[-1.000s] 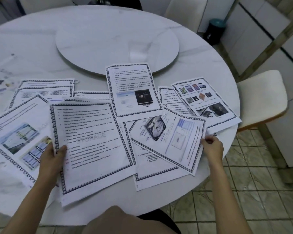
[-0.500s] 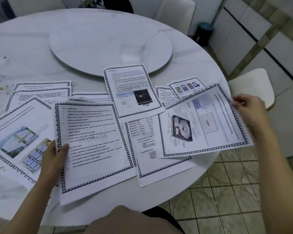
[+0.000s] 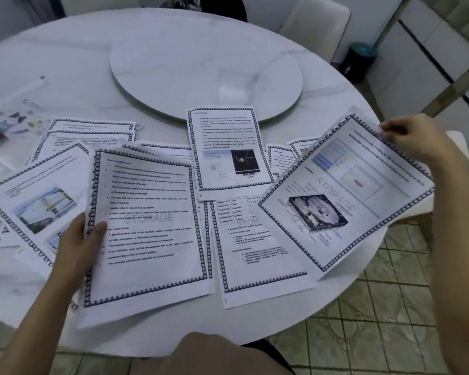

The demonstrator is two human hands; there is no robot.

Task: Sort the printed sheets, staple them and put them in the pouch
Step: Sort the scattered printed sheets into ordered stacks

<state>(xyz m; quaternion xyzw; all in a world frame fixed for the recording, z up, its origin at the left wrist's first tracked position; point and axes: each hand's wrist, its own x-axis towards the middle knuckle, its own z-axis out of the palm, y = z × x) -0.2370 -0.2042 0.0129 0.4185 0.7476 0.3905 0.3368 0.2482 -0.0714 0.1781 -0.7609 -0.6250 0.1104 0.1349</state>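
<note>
The right hand [image 3: 409,139], at the right of the frame, had its grip pinching the upper corner of a white printed sheet with a hard-drive photo and a patterned dark border [image 3: 344,190]. That sheet appeared to be raised above the round white marble worktop [image 3: 65,63], overhanging its right edge. Its long axis ran from lower left to upper right, with the head of the page towards the pinching fingers and the foot towards the middle of the frame.

The left hand [image 3: 79,244], at the lower left, had its grip closed on the left edge of a text-only white sheet with a faint STORAGE watermark [image 3: 146,226], thumb on top. This page ran nearly straight up the frame, head away from the person. More bordered sheets were fanned around and beneath both.

The step in hand looked like sorting. To do it well, the raised sheet would need turning until its head matched the text-only page, then laying edge to edge so the stack squares up for stapling. A one-corner pinch lets paper droop and snag neighbouring sheets.

A clear plastic pouch [image 3: 11,123] lay at the upper left of the frame, well apart.
</note>
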